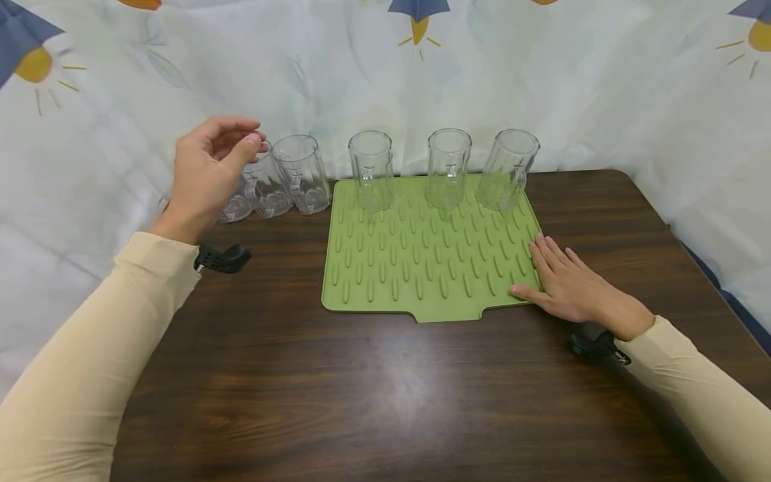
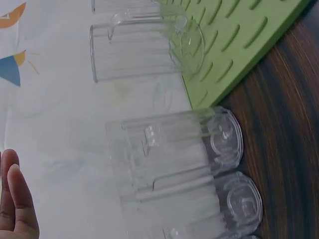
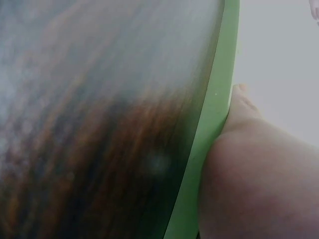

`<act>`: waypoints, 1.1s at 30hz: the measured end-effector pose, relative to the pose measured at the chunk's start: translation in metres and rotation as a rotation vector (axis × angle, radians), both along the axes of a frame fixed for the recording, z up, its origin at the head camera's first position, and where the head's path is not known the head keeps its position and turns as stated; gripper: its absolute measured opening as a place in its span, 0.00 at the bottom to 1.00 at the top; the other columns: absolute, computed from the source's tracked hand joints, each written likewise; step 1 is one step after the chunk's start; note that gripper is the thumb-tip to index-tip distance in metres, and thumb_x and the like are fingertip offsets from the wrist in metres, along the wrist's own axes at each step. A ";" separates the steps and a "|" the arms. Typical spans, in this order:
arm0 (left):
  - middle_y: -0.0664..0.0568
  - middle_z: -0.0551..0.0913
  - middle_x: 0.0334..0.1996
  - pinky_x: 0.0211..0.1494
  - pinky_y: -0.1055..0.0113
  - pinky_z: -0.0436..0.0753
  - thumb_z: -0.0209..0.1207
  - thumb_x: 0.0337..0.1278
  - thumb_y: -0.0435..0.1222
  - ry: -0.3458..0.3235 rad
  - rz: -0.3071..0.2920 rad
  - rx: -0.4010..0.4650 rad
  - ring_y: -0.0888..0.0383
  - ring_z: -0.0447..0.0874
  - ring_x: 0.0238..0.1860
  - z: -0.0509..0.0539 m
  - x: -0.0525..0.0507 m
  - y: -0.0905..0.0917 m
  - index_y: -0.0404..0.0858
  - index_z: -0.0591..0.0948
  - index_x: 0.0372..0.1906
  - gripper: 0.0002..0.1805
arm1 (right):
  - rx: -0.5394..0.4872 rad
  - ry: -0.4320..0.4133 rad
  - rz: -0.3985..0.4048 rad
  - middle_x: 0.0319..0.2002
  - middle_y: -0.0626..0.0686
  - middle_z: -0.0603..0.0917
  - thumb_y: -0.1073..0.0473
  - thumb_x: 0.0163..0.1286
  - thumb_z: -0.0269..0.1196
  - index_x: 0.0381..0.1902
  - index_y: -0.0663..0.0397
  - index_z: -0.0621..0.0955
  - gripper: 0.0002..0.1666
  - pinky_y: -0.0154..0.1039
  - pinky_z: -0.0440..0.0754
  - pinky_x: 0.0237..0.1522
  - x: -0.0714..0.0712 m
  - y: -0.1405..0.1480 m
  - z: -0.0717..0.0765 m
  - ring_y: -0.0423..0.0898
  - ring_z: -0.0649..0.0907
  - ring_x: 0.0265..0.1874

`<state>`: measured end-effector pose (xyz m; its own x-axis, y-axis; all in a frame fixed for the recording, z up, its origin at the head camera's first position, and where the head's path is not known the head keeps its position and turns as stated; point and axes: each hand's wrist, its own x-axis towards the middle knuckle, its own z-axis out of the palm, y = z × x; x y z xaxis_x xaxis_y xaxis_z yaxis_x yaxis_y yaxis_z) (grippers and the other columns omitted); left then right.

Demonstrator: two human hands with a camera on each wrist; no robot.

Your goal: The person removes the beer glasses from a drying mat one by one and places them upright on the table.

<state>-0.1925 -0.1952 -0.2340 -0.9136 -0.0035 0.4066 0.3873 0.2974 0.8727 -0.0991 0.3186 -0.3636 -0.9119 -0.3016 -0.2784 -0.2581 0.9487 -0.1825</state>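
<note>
My left hand is raised in front of the left-hand glass mugs, its fingers loosely bent and holding nothing. Behind and beside it, a glass mug and another clear mug stand on the table left of the mat; a third mug is mostly hidden by the hand. My right hand lies flat, fingers extended, over the right edge of a green ridged mat. Along the mat's back edge stand three more mugs: a left one, a middle one and a right one.
The dark wooden table extends in front of the mat and to both sides. A white patterned cloth hangs right behind the mugs. Black bands are on both wrists.
</note>
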 end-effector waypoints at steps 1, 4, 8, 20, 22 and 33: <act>0.63 0.88 0.42 0.50 0.78 0.84 0.62 0.70 0.36 -0.004 -0.010 -0.001 0.65 0.88 0.43 0.000 -0.001 0.003 0.42 0.85 0.55 0.12 | -0.001 -0.001 -0.001 0.84 0.69 0.36 0.26 0.77 0.48 0.82 0.66 0.42 0.61 0.74 0.43 0.80 0.000 0.000 0.000 0.69 0.42 0.83; 0.64 0.88 0.42 0.50 0.77 0.83 0.61 0.71 0.35 0.003 -0.032 -0.028 0.66 0.87 0.44 -0.001 -0.002 0.013 0.43 0.85 0.55 0.12 | -0.005 -0.005 -0.005 0.84 0.69 0.36 0.26 0.77 0.47 0.82 0.66 0.42 0.61 0.74 0.43 0.81 0.000 -0.001 0.000 0.69 0.42 0.83; 0.66 0.88 0.41 0.51 0.76 0.83 0.61 0.72 0.36 0.000 -0.074 -0.058 0.67 0.88 0.45 -0.001 -0.006 0.029 0.43 0.84 0.55 0.12 | -0.007 0.001 -0.009 0.84 0.69 0.37 0.25 0.77 0.48 0.82 0.67 0.42 0.61 0.74 0.43 0.81 0.001 0.000 -0.001 0.69 0.42 0.83; 0.61 0.88 0.46 0.54 0.74 0.85 0.60 0.72 0.37 -0.031 -0.186 -0.074 0.65 0.88 0.49 0.004 -0.013 0.073 0.40 0.82 0.60 0.16 | 0.010 0.002 -0.009 0.83 0.69 0.38 0.25 0.77 0.48 0.82 0.67 0.42 0.61 0.74 0.45 0.80 -0.001 0.000 -0.003 0.69 0.43 0.83; 0.60 0.88 0.46 0.54 0.74 0.85 0.60 0.72 0.36 -0.031 -0.204 -0.060 0.64 0.88 0.49 0.005 -0.014 0.080 0.39 0.83 0.59 0.15 | 0.008 0.002 -0.008 0.83 0.70 0.38 0.25 0.77 0.48 0.82 0.68 0.42 0.62 0.74 0.45 0.80 -0.001 -0.001 -0.002 0.70 0.43 0.83; 0.54 0.87 0.52 0.62 0.67 0.84 0.59 0.74 0.39 -0.049 -0.312 -0.075 0.61 0.87 0.53 0.006 -0.017 0.115 0.41 0.82 0.61 0.17 | 0.004 0.006 -0.017 0.84 0.68 0.37 0.26 0.77 0.48 0.83 0.66 0.42 0.61 0.73 0.44 0.81 0.000 0.000 -0.003 0.68 0.43 0.84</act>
